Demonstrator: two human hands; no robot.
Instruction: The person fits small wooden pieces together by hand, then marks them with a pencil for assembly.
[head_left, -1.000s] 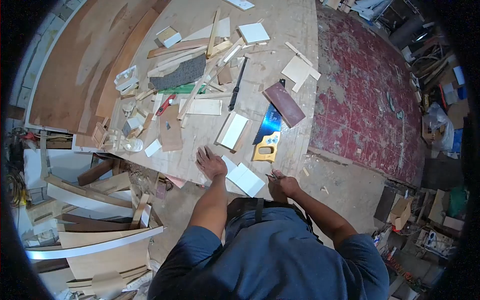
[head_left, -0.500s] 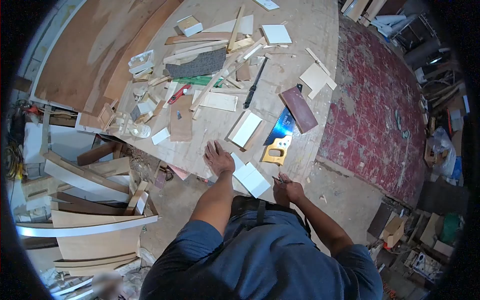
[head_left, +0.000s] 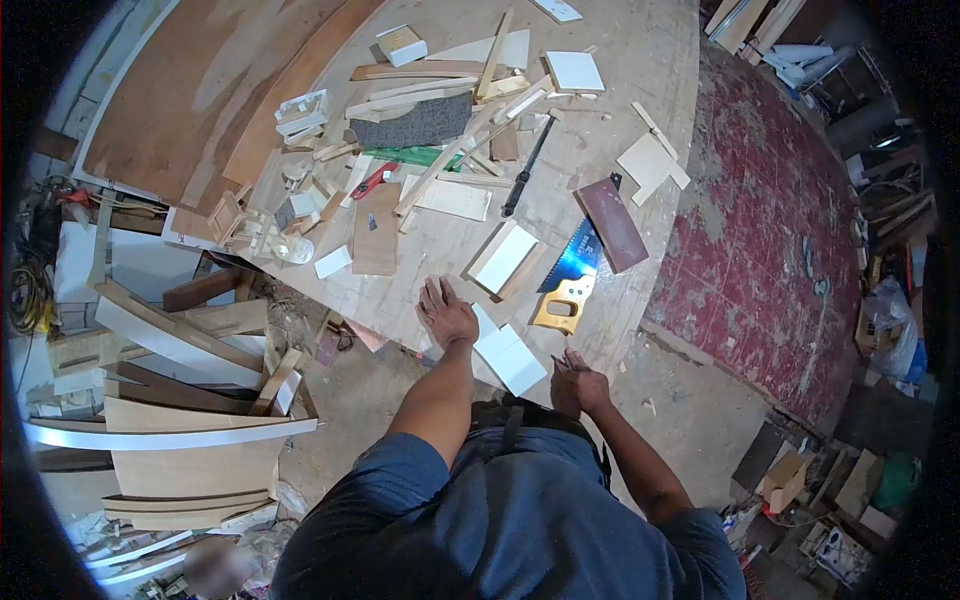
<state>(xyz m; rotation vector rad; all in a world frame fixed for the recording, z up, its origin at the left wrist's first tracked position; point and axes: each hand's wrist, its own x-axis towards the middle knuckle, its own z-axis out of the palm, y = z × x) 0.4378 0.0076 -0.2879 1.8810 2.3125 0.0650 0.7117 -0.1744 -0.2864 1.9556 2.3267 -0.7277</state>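
My left hand (head_left: 447,312) lies flat on the worktable (head_left: 400,300) near its front edge, fingers stretched out, holding nothing. To its right, white boards (head_left: 510,357) stick out over the edge, close to my body. My right hand (head_left: 581,385) is closed just off the table edge, right of these boards. A thin dark tip shows at its fingers; what it is I cannot make out. Beyond that hand lies a handsaw (head_left: 566,300) with a yellow handle and blue blade, partly under a dark red-brown board (head_left: 612,225). A white-faced wooden block (head_left: 503,258) sits left of the saw.
Wood strips and offcuts (head_left: 440,195) are heaped across the table, with a red-handled tool (head_left: 375,180) and a long black tool (head_left: 528,165) among them. Stacked curved panels (head_left: 190,430) stand at the left. A worn red floor (head_left: 760,230) stretches to the right.
The view has shifted slightly, so the table and its things sit a little further right in the picture. Both hands keep nearly the same places, with the right fingers slightly altered.
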